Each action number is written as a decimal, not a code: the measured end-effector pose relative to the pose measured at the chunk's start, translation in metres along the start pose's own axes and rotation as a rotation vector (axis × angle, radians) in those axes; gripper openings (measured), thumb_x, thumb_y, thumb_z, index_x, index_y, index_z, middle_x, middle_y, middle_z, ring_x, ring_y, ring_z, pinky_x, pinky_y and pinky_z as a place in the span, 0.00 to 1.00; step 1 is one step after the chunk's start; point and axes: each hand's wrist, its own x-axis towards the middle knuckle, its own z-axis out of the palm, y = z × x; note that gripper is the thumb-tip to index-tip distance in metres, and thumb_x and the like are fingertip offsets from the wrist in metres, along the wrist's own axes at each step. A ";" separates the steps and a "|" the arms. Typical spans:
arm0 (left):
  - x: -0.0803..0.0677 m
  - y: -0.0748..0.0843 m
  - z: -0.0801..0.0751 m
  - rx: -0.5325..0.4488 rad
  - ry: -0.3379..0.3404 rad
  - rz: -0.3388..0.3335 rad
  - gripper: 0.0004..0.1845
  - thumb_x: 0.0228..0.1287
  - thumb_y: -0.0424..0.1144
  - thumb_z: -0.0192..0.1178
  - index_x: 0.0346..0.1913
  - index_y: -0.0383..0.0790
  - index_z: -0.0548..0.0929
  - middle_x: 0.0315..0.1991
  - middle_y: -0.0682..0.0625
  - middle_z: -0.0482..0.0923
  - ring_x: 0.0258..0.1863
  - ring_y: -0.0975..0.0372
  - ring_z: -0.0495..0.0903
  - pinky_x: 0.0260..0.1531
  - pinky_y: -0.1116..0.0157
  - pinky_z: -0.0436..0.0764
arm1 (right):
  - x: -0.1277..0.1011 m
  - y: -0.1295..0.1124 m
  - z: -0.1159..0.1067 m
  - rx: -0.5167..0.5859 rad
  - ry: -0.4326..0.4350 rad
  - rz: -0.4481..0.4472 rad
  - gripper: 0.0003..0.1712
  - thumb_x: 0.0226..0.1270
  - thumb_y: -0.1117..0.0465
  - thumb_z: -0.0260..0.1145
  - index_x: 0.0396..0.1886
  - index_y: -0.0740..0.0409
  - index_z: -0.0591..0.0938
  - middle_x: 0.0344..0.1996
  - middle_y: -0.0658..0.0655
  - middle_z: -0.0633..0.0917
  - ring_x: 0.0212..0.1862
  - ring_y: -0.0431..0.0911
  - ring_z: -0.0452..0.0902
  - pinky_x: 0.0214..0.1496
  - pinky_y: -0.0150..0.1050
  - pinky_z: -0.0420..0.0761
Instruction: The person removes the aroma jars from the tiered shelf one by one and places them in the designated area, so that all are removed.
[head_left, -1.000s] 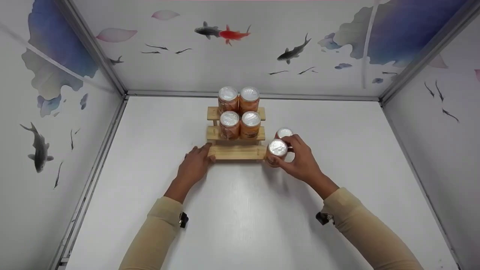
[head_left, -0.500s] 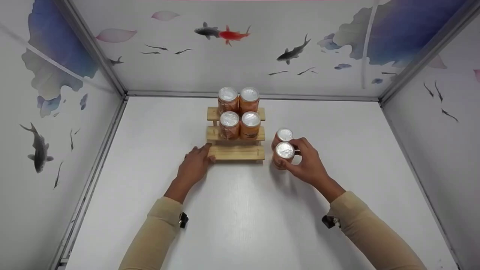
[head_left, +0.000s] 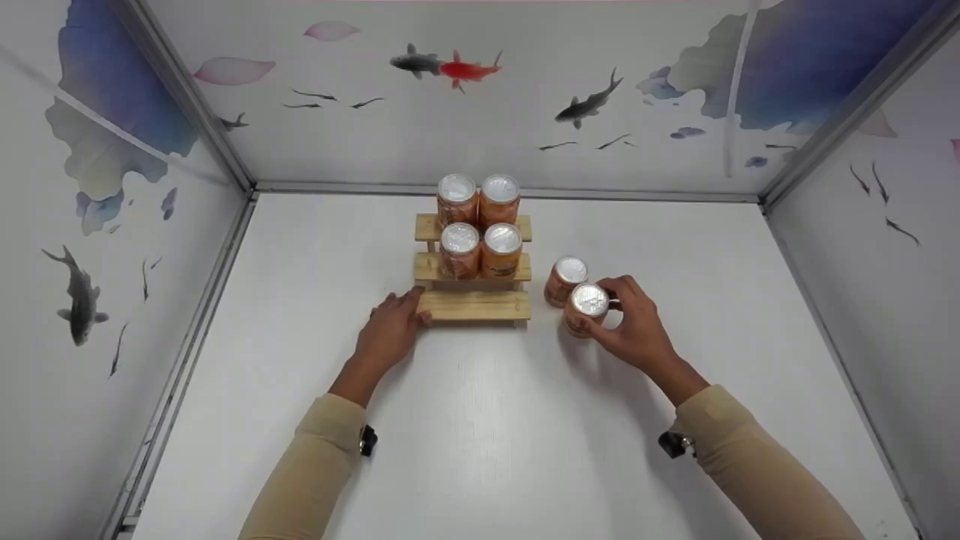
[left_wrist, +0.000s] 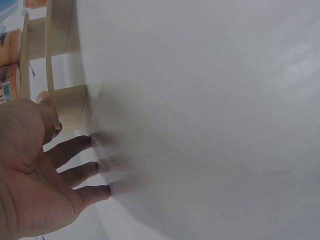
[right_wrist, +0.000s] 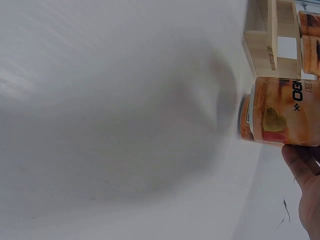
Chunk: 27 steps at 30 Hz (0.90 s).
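White tabletop [head_left: 480, 450], wooden rack [head_left: 473, 305] w/ 4 jars, right hand [head_left: 637, 334] gripping jar [head_left: 587, 309], 2nd jar [head_left: 565, 280] beside, left hand [head_left: 388, 335] flat.

Staged recording booth: fish-print panel walls [head_left: 525, 97], white tabletop [head_left: 487, 435]

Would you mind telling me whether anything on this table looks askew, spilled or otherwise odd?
Nothing looks spilled or damaged. Four cans stand upright on the wooden rack; its lowest step is bare. The right hand grips one can beside another can on the table. The left hand touches the rack.
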 end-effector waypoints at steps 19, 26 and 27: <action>0.002 -0.001 0.002 -0.001 0.001 -0.027 0.31 0.91 0.52 0.50 0.87 0.47 0.65 0.83 0.39 0.71 0.86 0.38 0.63 0.81 0.30 0.64 | 0.007 0.024 -0.017 -0.023 0.064 0.056 0.34 0.63 0.65 0.85 0.65 0.67 0.79 0.55 0.65 0.82 0.61 0.60 0.87 0.60 0.57 0.91; 0.000 -0.001 0.002 -0.006 -0.001 -0.028 0.31 0.91 0.51 0.50 0.88 0.48 0.64 0.83 0.39 0.71 0.87 0.39 0.63 0.82 0.31 0.64 | 0.012 0.031 -0.019 -0.052 0.073 0.069 0.34 0.66 0.64 0.84 0.66 0.69 0.78 0.56 0.67 0.81 0.61 0.61 0.86 0.61 0.57 0.91; 0.000 -0.001 0.002 -0.007 -0.002 -0.026 0.31 0.91 0.52 0.50 0.88 0.48 0.64 0.83 0.39 0.71 0.87 0.38 0.62 0.82 0.30 0.64 | 0.012 0.032 -0.019 -0.058 0.074 0.073 0.34 0.66 0.64 0.84 0.66 0.69 0.78 0.56 0.67 0.81 0.61 0.61 0.86 0.61 0.57 0.91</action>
